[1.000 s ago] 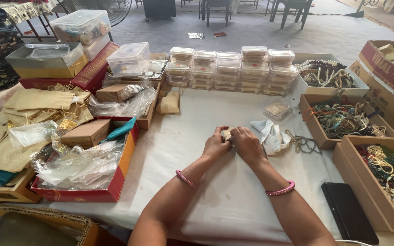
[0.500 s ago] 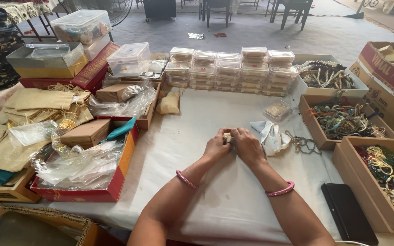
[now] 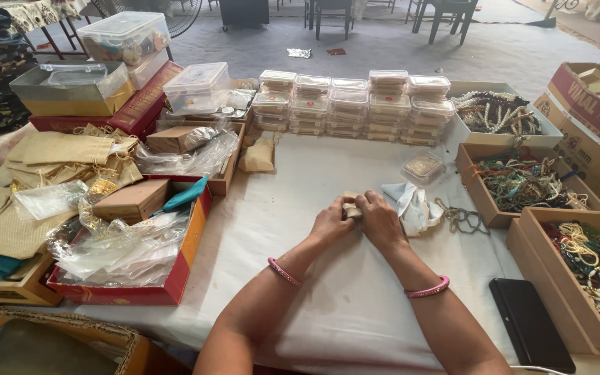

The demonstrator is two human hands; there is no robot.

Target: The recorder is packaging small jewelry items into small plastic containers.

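White-clothed counter (image 3: 300, 278), grey floor beyond. My left hand (image 3: 330, 221) and right hand (image 3: 379, 219) together grip small tan pouch (image 3: 351, 209). Stacked clear boxes (image 3: 355, 104) beyond hands; red carton (image 3: 175, 278) left.

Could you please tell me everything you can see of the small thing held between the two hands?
The small beige item is mostly hidden. Only a tan, cloth-like or papery edge shows between the left hand and right hand, whose fingers close around it from both sides. It sits low over the white tablecloth, left of a crumpled white cloth. Its full shape cannot be told.
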